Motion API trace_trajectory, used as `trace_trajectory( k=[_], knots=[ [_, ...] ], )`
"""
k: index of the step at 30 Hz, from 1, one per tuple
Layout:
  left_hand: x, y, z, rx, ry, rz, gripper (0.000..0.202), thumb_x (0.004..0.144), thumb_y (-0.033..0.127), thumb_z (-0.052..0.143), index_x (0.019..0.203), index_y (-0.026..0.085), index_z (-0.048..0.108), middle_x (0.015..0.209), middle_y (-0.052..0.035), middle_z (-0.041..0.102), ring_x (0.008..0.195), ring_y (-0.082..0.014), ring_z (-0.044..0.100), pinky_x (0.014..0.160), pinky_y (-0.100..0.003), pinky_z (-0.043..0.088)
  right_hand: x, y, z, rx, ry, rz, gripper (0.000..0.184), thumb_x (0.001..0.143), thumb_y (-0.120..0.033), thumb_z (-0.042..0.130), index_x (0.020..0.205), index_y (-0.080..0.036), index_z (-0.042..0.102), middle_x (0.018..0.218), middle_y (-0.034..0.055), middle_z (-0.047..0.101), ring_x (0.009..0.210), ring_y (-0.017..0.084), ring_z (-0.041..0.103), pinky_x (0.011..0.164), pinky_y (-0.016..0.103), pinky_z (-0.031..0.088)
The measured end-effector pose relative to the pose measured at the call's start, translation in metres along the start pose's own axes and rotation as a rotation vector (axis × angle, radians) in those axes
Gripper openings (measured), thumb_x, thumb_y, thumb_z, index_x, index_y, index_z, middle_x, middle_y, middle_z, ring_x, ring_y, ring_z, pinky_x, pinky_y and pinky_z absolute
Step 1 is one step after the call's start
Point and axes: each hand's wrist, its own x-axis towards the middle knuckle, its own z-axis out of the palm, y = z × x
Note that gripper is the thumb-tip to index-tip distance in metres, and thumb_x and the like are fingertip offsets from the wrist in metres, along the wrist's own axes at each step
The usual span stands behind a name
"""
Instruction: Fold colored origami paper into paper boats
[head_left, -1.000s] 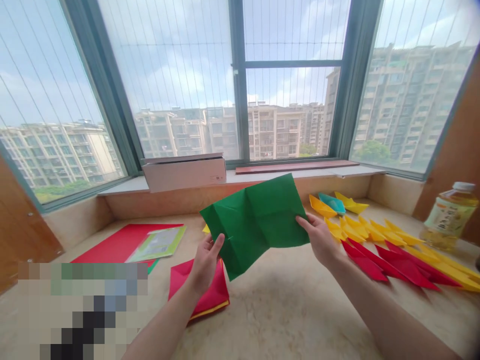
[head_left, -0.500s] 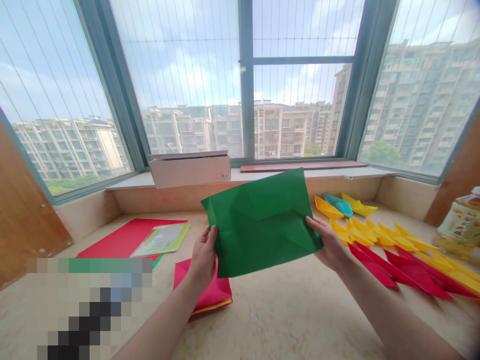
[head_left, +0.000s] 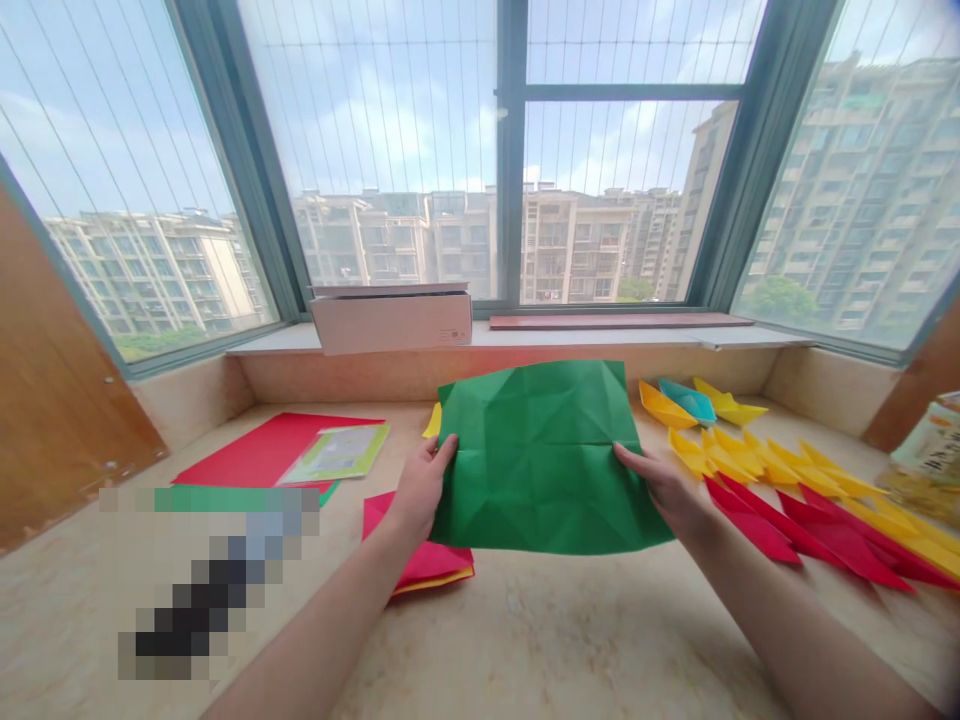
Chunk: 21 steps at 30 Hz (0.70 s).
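A creased sheet of green paper (head_left: 540,460) is held up above the counter between both hands. My left hand (head_left: 427,480) pinches its left edge, thumb on the near face and fingers behind. At the right edge, my right hand (head_left: 664,485) grips it the same way. Fold lines cross the sheet's surface. Beneath my left forearm lies a stack of red and yellow paper (head_left: 442,565), partly hidden. A bit of yellow (head_left: 433,421) shows behind the sheet's left edge; what it belongs to is hidden.
Yellow paper boats (head_left: 727,455) and red paper boats (head_left: 799,530) stand in rows at right, beside a bottle (head_left: 930,455). Left are red paper (head_left: 247,450), a clear packet (head_left: 337,453) and a pixelated patch (head_left: 210,590). A white box (head_left: 394,322) sits on the sill.
The green sheet has levelled out from its tilt, and its creases show more plainly. The camera view has shifted slightly. Both hands keep hold of the edges.
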Motion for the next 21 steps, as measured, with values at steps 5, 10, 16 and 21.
trace_trajectory(
  k=[5, 10, 16, 21],
  knots=[
    [0.004, -0.001, -0.003, 0.008, 0.049, 0.052, 0.046, 0.071, 0.049, 0.078, 0.1, 0.015, 0.069, 0.09, -0.0078, 0.077, 0.086, -0.0247, 0.072, 0.082, -0.036, 0.055, -0.005, -0.001, 0.004, 0.017, -0.032, -0.006, 0.038, 0.08, -0.044, 0.067, 0.112, -0.023, 0.071, 0.107, 0.01, 0.077, 0.11, 0.034, 0.068, 0.095, 0.047, 0.055],
    [-0.005, -0.003, 0.005, -0.083, -0.083, -0.038, 0.049, 0.073, 0.052, 0.076, 0.105, 0.016, 0.07, 0.092, -0.0084, 0.077, 0.084, -0.0251, 0.073, 0.081, -0.037, 0.055, -0.005, 0.004, 0.016, 0.025, -0.046, 0.01, 0.041, 0.08, -0.045, 0.068, 0.115, -0.024, 0.069, 0.109, 0.0102, 0.076, 0.11, 0.035, 0.068, 0.095, 0.048, 0.054],
    [-0.014, -0.006, 0.015, -0.054, -0.157, -0.09, 0.051, 0.073, 0.055, 0.075, 0.107, 0.017, 0.071, 0.089, -0.0084, 0.078, 0.082, -0.0257, 0.073, 0.075, -0.034, 0.055, -0.004, 0.019, 0.038, 0.032, -0.125, 0.023, 0.04, 0.081, -0.049, 0.07, 0.112, -0.024, 0.07, 0.109, 0.01, 0.076, 0.112, 0.033, 0.067, 0.1, 0.048, 0.051],
    [-0.02, -0.01, 0.021, -0.08, -0.202, -0.118, 0.049, 0.072, 0.054, 0.075, 0.104, 0.017, 0.072, 0.087, -0.0074, 0.077, 0.08, -0.0254, 0.072, 0.07, -0.032, 0.055, -0.003, 0.034, 0.055, 0.04, -0.17, -0.001, 0.043, 0.077, -0.052, 0.075, 0.111, -0.025, 0.071, 0.108, 0.0088, 0.076, 0.111, 0.033, 0.067, 0.098, 0.047, 0.052]
  ],
)
